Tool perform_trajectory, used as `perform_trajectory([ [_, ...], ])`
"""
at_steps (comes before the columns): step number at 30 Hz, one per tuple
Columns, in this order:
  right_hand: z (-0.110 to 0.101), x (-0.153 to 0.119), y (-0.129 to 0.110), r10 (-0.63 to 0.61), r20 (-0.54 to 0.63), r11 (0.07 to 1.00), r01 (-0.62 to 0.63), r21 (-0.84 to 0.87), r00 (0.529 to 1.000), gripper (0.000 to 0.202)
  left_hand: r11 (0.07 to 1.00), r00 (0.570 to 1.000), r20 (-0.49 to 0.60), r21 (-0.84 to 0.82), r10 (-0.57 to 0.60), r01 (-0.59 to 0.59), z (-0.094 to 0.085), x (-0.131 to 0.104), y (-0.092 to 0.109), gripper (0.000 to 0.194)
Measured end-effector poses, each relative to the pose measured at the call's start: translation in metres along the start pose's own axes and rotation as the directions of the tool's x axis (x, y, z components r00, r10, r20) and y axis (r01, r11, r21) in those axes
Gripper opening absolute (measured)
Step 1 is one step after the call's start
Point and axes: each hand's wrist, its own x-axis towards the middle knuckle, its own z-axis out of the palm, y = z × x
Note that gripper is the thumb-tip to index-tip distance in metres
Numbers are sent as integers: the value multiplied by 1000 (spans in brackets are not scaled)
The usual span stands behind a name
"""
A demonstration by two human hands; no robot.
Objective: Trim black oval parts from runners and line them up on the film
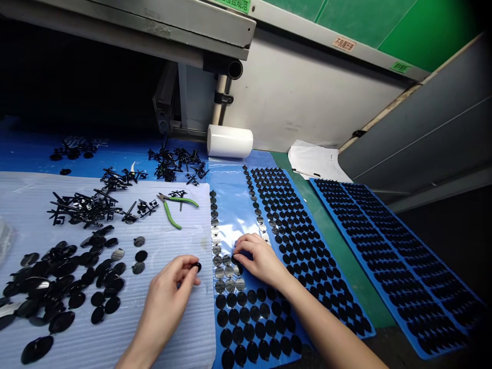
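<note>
Between the thumb and fingers of my left hand [172,287] is a small black disc [197,267], held over the right edge of the white corrugated sheet [154,328]. My right hand [259,259] pinches another black disc [237,261] above the blue board [230,220], at the upper end of the rows laid there. Discs line this board in columns, some shining with reflected light. To the left of my left hand, a loose heap of black discs [65,287] lies on the white sheet. Three discs [141,255] sit apart in a short column.
Green-handled nippers [175,205] lie beside piles of black plastic sprues [84,207]. A white film roll [229,141] stands behind the board. Further right are two filled disc boards, one nearer [369,328] and one farther [430,353], plus papers [317,159] with a pen [305,173].
</note>
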Motion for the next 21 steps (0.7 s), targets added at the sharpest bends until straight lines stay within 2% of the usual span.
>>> perform_trajectory([
  [4,0,-1,-2,1,-17,1000,-1,-10,1000,5,987,991,131,-154,-24,44,16,2,6,20],
  [8,1,-4,-6,9,-64,1000,-9,-5,998,10,943,987,149,-318,-53,99,25,7,10,16],
  [11,0,-9,-17,14,-114,1000,-12,23,993,12,923,989,136,-371,-55,103,32,9,13,12],
  [14,0,-12,-34,-43,-93,980,60,188,995,11,923,991,133,-377,-34,82,38,6,16,11],
  [16,-1,-14,-41,-70,-82,947,92,308,994,9,921,985,175,-383,-2,70,38,3,18,9],
  [18,-2,-18,-39,-35,-99,941,66,333,994,10,949,970,235,-315,66,12,29,1,16,13],
  [19,-3,-21,-35,0,-112,949,35,313,994,11,975,969,221,-213,112,-64,20,1,13,19],
  [20,-4,-25,-30,36,-123,958,0,285,992,11,987,970,183,-57,161,-153,8,1,9,26],
  [21,-6,-30,-23,72,-133,966,-36,256,989,11,956,972,84,178,220,-232,-5,3,3,32],
])
